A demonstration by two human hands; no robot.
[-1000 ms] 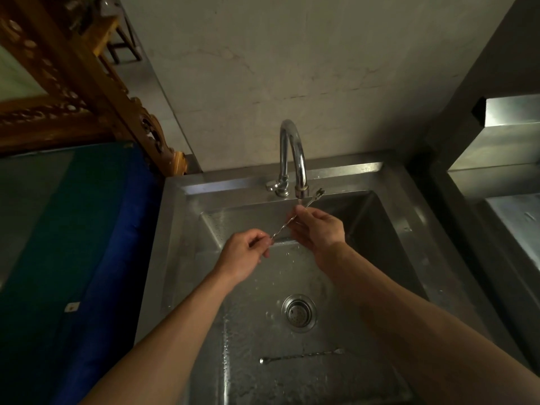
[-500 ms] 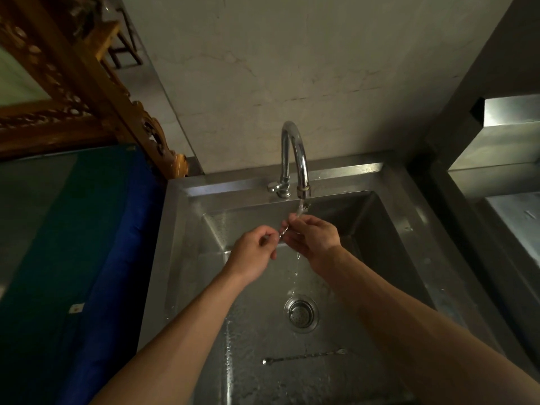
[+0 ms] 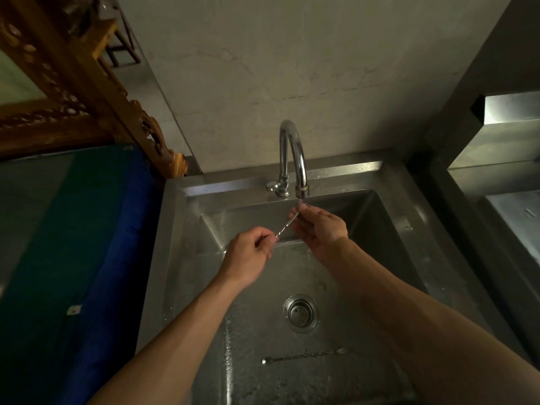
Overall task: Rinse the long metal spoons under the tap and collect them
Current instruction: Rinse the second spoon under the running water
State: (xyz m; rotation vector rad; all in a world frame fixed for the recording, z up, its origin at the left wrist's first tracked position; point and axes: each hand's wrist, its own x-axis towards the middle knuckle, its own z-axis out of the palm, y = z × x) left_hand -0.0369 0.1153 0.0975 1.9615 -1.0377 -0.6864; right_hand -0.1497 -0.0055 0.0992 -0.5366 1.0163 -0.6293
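1. At the upper left of the frame a carved wooden frame (image 3: 87, 92) slants down toward the sink's back corner, its ornamented end resting near the wall.
2. Below it, filling the left side, lies a dark surface with a blue edge (image 3: 117, 258) that runs right along the steel sink (image 3: 175, 258).
3. Left of centre, the left hand (image 3: 248, 255) is held over the basin with its fingers curled, pinching the lower end of a long metal spoon (image 3: 285, 228) between thumb and fingertips.
4. That spoon slants up and to the right, a thin twisted stem stretched between the two hands.
5. At the upper centre the curved chrome tap (image 3: 292, 153) arches out from the sink's back ledge, its spout opening just above the spoon's upper end; a thin stream of water is visible there.
6. Just right of centre, the right hand (image 3: 320, 229) grips the upper end of the spoon directly beneath the spout, fingers curled round it, so the spoon's tip is mostly hidden.
7. In the lower centre the round drain (image 3: 300, 312) sits in the wet basin floor.
8. Nearer the bottom edge, a second long spoon (image 3: 304, 356) lies flat on the basin floor, roughly crosswise, well apart from both hands.
9. On the right side of the frame a steel counter (image 3: 496, 135) stands beside the sink.
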